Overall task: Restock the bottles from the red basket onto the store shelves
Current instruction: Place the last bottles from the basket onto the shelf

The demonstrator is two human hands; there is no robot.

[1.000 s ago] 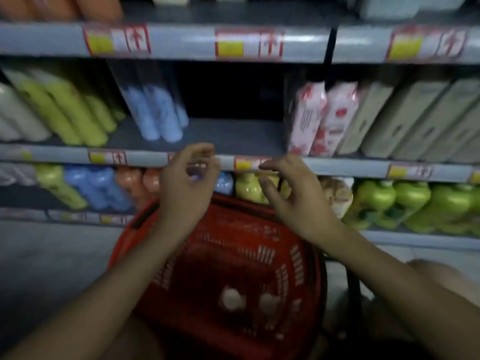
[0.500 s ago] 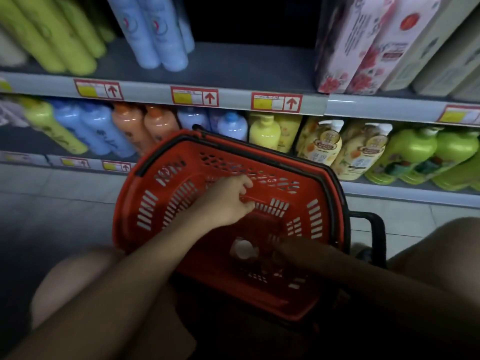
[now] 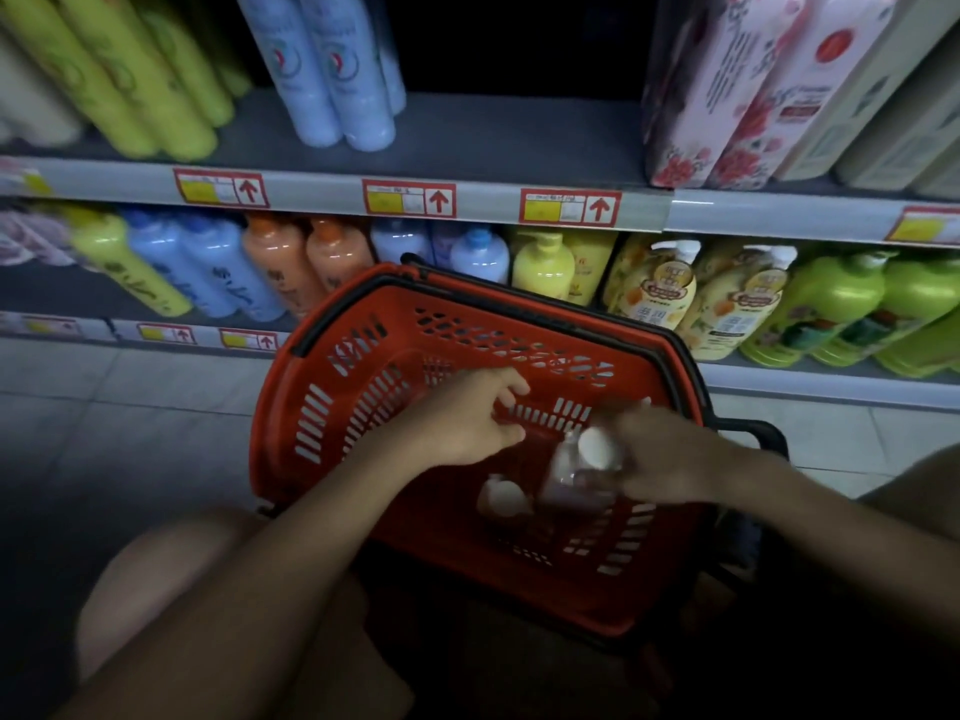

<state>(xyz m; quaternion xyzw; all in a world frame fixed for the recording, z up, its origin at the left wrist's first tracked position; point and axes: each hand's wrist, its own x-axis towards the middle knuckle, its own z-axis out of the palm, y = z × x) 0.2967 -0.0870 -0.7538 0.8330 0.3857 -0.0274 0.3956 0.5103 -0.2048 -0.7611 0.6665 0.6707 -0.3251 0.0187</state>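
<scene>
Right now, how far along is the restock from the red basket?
Nearly finished, it seems. The shelves already carry rows of bottles, with a bare gap on the upper shelf. In hand: the right hand grips a white-capped bottle over the red basket; the left hand reaches in, holding nothing. Left: one more white-capped bottle visible in the basket, and the held one to shelve.

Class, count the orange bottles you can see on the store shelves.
2. Both orange bottles stand side by side on the lower shelf, behind the red basket's left corner. More may be hidden behind.
</scene>
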